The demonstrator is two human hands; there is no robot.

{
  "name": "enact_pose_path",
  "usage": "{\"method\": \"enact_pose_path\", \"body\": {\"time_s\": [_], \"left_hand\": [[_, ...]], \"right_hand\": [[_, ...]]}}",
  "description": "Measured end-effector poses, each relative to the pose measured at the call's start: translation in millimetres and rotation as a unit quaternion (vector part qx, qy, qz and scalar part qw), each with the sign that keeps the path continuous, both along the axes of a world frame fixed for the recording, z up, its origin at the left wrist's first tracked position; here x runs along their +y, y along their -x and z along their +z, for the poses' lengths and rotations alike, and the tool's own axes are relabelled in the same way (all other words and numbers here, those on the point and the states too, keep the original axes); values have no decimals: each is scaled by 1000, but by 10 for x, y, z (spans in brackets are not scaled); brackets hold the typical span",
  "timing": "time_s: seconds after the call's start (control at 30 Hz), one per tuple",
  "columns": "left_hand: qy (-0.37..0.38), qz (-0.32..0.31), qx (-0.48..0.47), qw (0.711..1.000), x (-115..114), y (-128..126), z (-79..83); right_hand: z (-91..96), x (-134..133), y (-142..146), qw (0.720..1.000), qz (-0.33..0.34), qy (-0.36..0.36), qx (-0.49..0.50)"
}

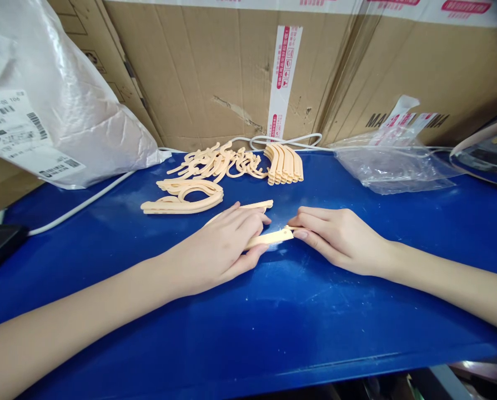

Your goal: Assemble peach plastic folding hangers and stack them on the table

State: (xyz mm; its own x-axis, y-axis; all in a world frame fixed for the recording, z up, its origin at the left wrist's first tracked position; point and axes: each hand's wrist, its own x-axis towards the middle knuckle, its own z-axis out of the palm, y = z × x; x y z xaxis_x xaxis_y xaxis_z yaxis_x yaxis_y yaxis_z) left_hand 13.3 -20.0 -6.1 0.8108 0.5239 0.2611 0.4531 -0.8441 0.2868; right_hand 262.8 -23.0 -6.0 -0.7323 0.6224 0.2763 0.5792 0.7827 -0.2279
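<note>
My left hand (231, 239) is closed over a cream plastic hanger arm (271, 238), thumb below and fingers on top, just above the blue table. Another cream arm (259, 205) sticks out behind those fingers; whether the two are joined is hidden. At the near arm's right end, my right hand (344, 241) pinches a small cream plastic piece (289, 227), mostly covered by its fingertips. Just beyond my left hand lie folded cream hangers (181, 206). Farther back are a loose pile of cream hooks (215, 161) and a neat row of curved hanger arms (285, 165).
Cardboard boxes (215, 72) stand along the back of the blue table (315, 328). A large white plastic bag (65, 105) leans at the left, near a black object (0, 247). A white cable (81, 205) crosses the table. Clear plastic bags (390, 166) lie at the right.
</note>
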Motion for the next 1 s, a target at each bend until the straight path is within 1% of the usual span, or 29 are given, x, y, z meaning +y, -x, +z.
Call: {"method": "enact_pose_path", "body": {"time_s": [0.13, 0.23, 0.4, 0.53, 0.7, 1.0], "left_hand": [[-11, 4, 0, 1000, -7, -5, 4], [-19, 8, 2, 1000, -19, -17, 9], [-21, 1, 7, 1000, -39, -34, 14], [-49, -3, 33, 998, -40, -37, 12], [-63, 6, 46, 997, -44, -53, 13], [-59, 10, 47, 997, -51, -62, 18]], "right_hand": [[23, -50, 21, 999, -32, 39, 2], [54, -93, 42, 995, -58, 85, 15], [109, -132, 62, 990, -49, 133, 5], [123, -140, 68, 983, -55, 177, 1], [119, -156, 71, 978, -81, 190, 8], [159, -186, 111, 969, -96, 226, 22]]}}
